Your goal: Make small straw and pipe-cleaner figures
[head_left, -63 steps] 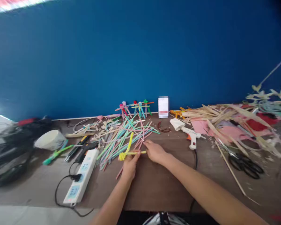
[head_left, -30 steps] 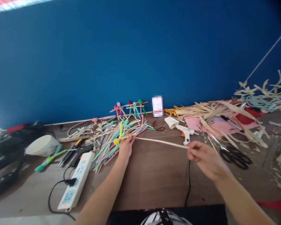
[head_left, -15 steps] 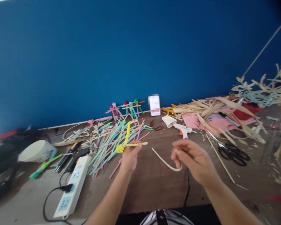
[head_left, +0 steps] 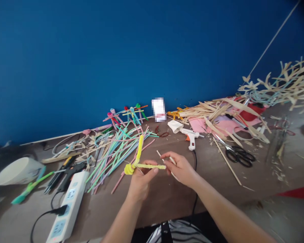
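Note:
My left hand (head_left: 143,180) is closed on a yellow pipe-cleaner figure (head_left: 140,148). Its coiled end sticks out on the left, one limb points up, and another lies across toward my right hand. Between the fingers of my right hand (head_left: 179,168) is a thin white pipe cleaner (head_left: 172,160), curved, with one end poking out near the tip of the yellow limb. My fingers hide part of the white piece, and I cannot tell whether it touches the yellow one.
Loose pastel pipe cleaners (head_left: 114,152) lie left of my hands, beside a power strip (head_left: 72,199) and a white bowl (head_left: 19,170). Small pipe-cleaner figures (head_left: 133,114) lean at the wall. To the right are a glue gun (head_left: 192,136), black-handled scissors (head_left: 239,156) and dried strips (head_left: 207,113).
My right hand has come left with the white pipe cleaner, close to the yellow figure. My left hand keeps its hold. The whole view has shifted a little.

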The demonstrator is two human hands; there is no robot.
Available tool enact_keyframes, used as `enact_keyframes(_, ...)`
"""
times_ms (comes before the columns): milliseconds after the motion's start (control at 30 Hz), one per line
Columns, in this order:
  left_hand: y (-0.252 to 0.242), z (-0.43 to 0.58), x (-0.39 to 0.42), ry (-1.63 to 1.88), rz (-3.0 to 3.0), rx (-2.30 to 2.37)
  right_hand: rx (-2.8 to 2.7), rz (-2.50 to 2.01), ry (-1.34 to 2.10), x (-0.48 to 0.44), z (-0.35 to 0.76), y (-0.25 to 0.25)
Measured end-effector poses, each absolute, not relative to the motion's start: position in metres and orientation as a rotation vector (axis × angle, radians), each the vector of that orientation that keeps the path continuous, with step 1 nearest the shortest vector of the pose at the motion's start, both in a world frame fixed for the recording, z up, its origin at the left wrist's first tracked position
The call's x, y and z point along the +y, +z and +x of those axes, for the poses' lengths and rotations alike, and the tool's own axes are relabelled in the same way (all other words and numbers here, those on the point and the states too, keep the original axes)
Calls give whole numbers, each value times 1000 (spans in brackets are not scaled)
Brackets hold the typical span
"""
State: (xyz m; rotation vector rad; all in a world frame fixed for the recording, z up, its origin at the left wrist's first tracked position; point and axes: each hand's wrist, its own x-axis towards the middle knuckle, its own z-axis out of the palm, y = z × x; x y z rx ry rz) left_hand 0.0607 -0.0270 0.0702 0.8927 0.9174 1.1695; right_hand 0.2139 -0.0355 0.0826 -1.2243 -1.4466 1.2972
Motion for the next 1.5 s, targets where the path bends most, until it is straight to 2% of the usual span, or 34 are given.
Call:
enact_keyframes(233, 74, 55, -28, 1097, 881, 923, -1785, -1292, 1005, -38, 211, 87)
enact_keyframes(433, 77, 64, -33, 1098, 880, 836, -1832, -1188, 1102, -42, 209, 87)
enact_keyframes(800, 75, 68, -40, 1174, 877, 916, -1381, -940, 1517, -56, 198, 78)
enact_keyframes(1067, 72, 70, -40, 1288, 871, 1046, -1027, -1047, 1369, -61, 191, 75)
enact_keyframes(1500, 78, 77, -45, 1146, 798, 902, -563, -724, 1713, -66, 179, 66)
